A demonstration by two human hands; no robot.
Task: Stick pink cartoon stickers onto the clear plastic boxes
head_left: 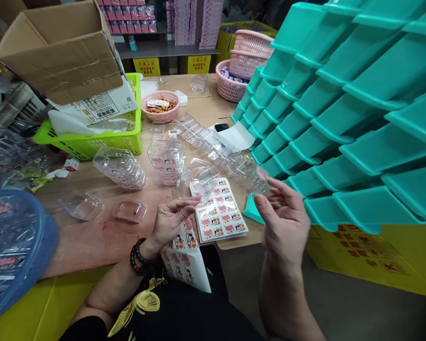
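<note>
Pinching a clear container (199,176), the left hand (173,219) is beside sticker sheets (229,215) at the table's (81,244) front edge. Right hand (286,220): thumb and forefinger parted, pale piece (261,172) at fingertip.

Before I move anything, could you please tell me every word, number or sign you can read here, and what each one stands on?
None reads clearly enough to quote.
Sticker sheets: pink lettering, too small.
Clear tubs: pink lettering, too small.
Cardboard box: dark printing, too blurred.
Yellow boxes: red characters and signs, too blurred.
All other print: likewise illegible.
</note>
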